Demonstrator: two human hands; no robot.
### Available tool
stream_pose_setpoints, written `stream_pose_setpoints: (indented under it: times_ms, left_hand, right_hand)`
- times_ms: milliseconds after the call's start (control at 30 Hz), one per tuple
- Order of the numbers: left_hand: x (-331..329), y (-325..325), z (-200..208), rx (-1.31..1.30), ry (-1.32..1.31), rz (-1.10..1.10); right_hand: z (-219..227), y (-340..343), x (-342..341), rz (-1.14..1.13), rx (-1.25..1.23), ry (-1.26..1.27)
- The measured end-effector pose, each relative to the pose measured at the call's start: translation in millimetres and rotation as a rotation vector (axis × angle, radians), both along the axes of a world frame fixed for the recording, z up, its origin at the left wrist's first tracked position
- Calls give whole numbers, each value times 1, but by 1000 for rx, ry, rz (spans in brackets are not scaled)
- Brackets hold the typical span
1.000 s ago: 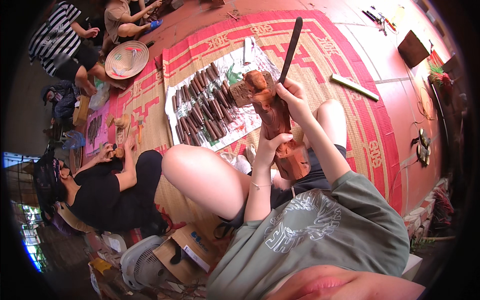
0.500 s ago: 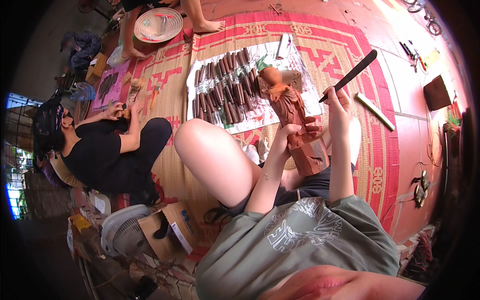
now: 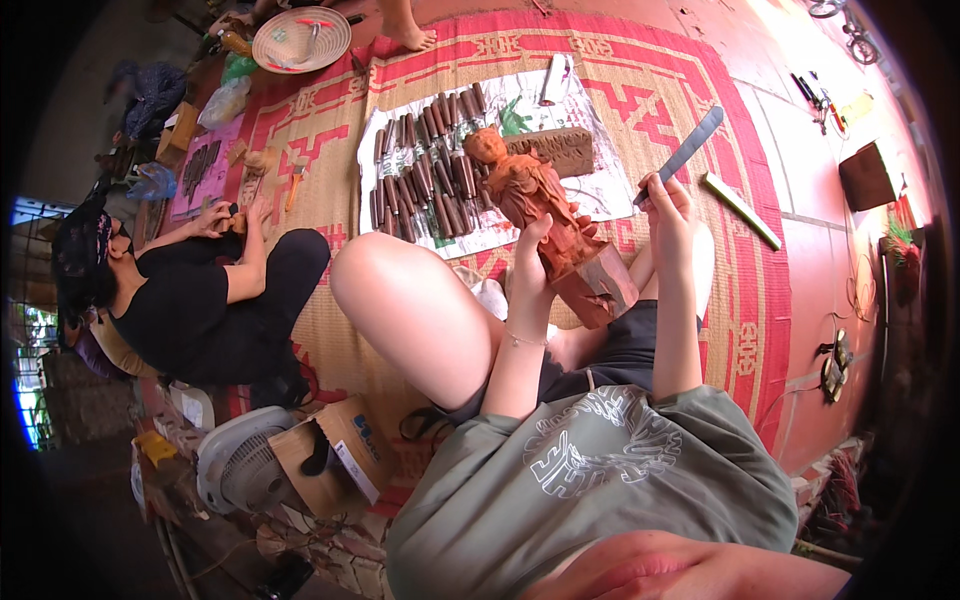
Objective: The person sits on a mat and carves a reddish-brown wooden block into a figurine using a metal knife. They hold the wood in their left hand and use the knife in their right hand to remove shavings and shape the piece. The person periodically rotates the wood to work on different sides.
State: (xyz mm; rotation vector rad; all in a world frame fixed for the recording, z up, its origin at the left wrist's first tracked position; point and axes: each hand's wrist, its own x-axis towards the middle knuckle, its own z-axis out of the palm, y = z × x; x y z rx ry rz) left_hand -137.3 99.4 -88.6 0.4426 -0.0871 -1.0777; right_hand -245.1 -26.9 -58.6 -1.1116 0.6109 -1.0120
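Note:
My left hand (image 3: 537,250) is wrapped around the lower part of a carved reddish-brown wooden statue (image 3: 530,190). It is a robed figure on a blocky base (image 3: 598,284), held above my lap with its head leaning to the far left. Pinched in the fingers of my right hand (image 3: 668,203) is a long, flat grey file-like tool (image 3: 694,143) with a rounded far end. The tool points up and to the right, apart from the statue. Behind the statue, a carved wooden block (image 3: 562,151) lies on a stained white sheet (image 3: 612,190).
Several dark-handled carving tools (image 3: 428,165) lie in rows on the sheet. A pale bar (image 3: 741,210) rests on the patterned mat (image 3: 755,290) to my right. At left a co-worker (image 3: 190,310) sits handling a small wooden piece. A cardboard box (image 3: 335,450) and a grey fan (image 3: 245,460) stand behind.
The statue has tilted further left, with its head now clear of the carved block behind it. The grey tool has turned to show a lighter face, and my right hand has shifted slightly.

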Motion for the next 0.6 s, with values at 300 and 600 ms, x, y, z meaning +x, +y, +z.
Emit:
stream_pose_setpoints:
  times_ms: [300, 600]
  left_hand:
    - [-4, 1, 14, 282, -284, -117]
    - [-4, 0, 14, 377, -303, -60]
  right_hand:
    - [23, 5, -2, 221, -151, -12]
    - [25, 1, 43, 447, -555, 195]
